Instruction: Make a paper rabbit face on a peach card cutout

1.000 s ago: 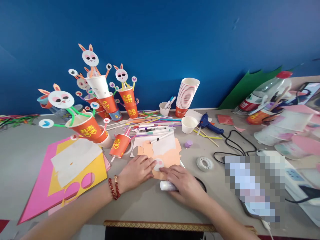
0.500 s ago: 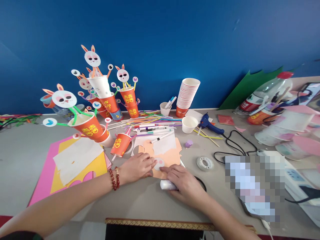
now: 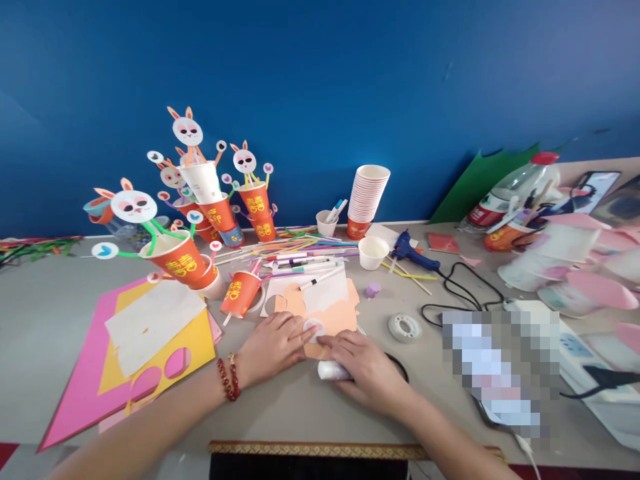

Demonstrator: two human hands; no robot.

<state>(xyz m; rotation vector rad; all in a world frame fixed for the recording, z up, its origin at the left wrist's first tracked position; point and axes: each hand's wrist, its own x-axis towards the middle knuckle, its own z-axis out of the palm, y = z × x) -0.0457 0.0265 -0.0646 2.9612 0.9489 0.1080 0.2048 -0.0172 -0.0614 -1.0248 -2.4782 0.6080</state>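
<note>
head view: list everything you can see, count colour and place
peach paper sheet: one, peach, centre, under both hands' fingertips
small round paper disc: one, white, on that sheet
white tube: one, white, under right palm
rabbit-face paper cup crafts: several, orange and white, back left
stacked paper cups: one stack, white, back centre
plastic glue gun: one, blue, right of stack
tape roll: one, whitish, right of hands
card sheets: at least two, pink and yellow, front left
plastic bottle: one, clear, red cap, back right
left hand: one, fingers flat on sheet
right hand: one, fingertips at disc

Cup stack (image 3: 369, 193) behind paper (image 3: 340, 315), tape (image 3: 404, 327) right
</note>
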